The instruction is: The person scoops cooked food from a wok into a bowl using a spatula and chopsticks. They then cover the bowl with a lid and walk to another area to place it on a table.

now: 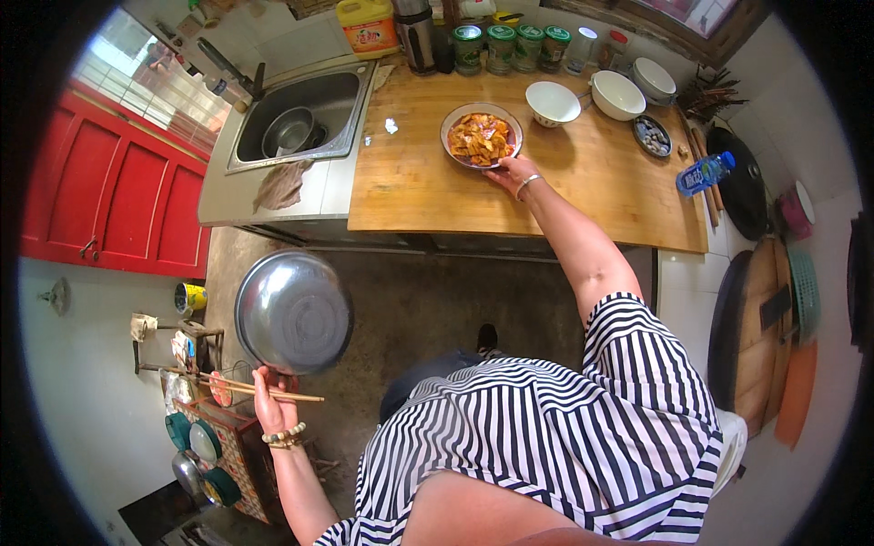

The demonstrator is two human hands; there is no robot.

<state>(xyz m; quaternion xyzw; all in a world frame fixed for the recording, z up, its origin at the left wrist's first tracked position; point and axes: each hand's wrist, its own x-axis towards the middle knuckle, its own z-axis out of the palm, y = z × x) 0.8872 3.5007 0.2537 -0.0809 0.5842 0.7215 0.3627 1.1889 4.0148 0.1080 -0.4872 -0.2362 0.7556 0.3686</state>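
Observation:
My right hand (513, 175) grips the near rim of a bowl (445, 134) filled with sliced food (481, 139) in reddish sauce. That bowl is over the wooden board on the counter; whether it touches the board I cannot tell. Low at the left, my left hand (274, 401) holds a shiny metal basin (295, 310) by its edge, above the floor. The basin is tilted, and its inside is not clearly visible. A pair of wooden chopsticks (300, 396) is also held in this hand, lying across the fingers.
Behind the bowl stand green-lidded jars (468, 51). White bowls (553, 104), a small dish of garlic (652, 136) and a blue-labelled bottle (707, 173) sit to the right. A sink (334, 102) holding a metal pot (288, 132) lies left, with a brown cloth (281, 185) nearby.

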